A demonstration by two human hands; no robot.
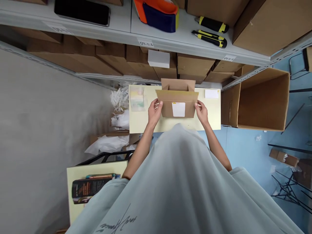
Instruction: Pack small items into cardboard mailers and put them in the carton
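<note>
A small brown cardboard box stands on the pale yellow table in front of me, its top flaps raised. On its near side is a white label. My left hand grips the box's left edge, fingers curled and thumb toward the front. At the opposite edge, my right hand holds the box in the same way. The inside of the box is hidden behind the near flap.
Shelves above the table carry a phone, a tape dispenser, two utility knives and several cartons. A large open carton stands right. Books lie on a side table at lower left, near white packing material.
</note>
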